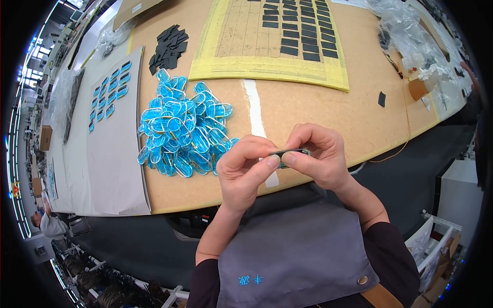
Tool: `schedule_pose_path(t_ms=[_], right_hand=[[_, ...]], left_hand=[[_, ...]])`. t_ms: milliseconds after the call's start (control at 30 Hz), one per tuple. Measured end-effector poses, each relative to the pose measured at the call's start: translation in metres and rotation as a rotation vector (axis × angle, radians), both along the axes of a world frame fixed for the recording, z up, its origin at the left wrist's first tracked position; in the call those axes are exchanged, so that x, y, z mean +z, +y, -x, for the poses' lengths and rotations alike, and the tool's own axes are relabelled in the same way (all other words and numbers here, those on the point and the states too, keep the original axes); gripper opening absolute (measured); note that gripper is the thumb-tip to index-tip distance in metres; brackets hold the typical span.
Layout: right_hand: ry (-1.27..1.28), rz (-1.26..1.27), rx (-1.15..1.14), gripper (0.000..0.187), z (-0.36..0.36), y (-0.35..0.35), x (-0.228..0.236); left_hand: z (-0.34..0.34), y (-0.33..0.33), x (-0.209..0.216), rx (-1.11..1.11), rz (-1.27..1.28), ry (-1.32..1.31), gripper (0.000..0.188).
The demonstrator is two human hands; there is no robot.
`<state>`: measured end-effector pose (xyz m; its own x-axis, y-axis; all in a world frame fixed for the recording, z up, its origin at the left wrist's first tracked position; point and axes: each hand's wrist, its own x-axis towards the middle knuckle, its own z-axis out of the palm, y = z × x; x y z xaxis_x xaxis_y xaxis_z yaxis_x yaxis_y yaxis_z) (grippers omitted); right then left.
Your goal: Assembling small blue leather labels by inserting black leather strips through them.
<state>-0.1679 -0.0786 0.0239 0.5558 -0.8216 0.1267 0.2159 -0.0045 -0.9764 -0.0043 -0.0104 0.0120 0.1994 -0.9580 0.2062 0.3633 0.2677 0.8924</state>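
Above the worktop (370,123), by its near edge, the left hand (242,172) and right hand (322,156) pinch a small dark strip (279,153). Blue writing (250,280) marks the grey apron (298,246). Blue oval pieces (177,123) pile up just left; a yellow-edged board (272,69) lies farther back.

Crumpled clear plastic (405,28) is lying on the table (365,64) at upper right, near a small brown object (417,90); a person (53,226) is showing at far left.
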Motion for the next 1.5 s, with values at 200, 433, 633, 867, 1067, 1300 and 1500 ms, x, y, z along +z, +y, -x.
schedule_pose_path(t_ms=[200, 433, 633, 867, 1067, 1300, 1500], right_hand=[[0.017, 0.015, 0.030, 0.010, 0.002, -0.001, 0.001], [0.012, -0.019, 0.026, 0.010, 0.005, 0.000, 0.006], [0.011, 0.015, 0.032, 0.010, 0.004, 0.001, 0.004], [-0.006, 0.039, 0.026, 0.010, 0.004, 0.002, 0.005], [0.030, 0.076, 0.034, 0.009, 0.006, 0.001, 0.007], [0.022, 0.104, 0.029, 0.010, 0.007, -0.002, 0.006], [-0.036, 0.252, 0.055, 0.012, 0.006, -0.002, 0.005]], left_hand=[[0.000, -0.001, -0.001, 0.042, 0.057, -0.044, 0.012], [0.003, -0.001, 0.004, 0.055, 0.010, -0.028, 0.015], [0.003, 0.001, 0.005, 0.022, -0.006, -0.059, 0.016], [-0.001, 0.001, 0.006, -0.034, -0.052, 0.055, 0.013], [-0.008, 0.002, 0.007, -0.103, -0.024, 0.055, 0.013], [-0.011, 0.006, 0.005, -0.017, 0.007, -0.046, 0.013], [-0.008, 0.007, 0.003, 0.075, 0.195, -0.206, 0.018]])
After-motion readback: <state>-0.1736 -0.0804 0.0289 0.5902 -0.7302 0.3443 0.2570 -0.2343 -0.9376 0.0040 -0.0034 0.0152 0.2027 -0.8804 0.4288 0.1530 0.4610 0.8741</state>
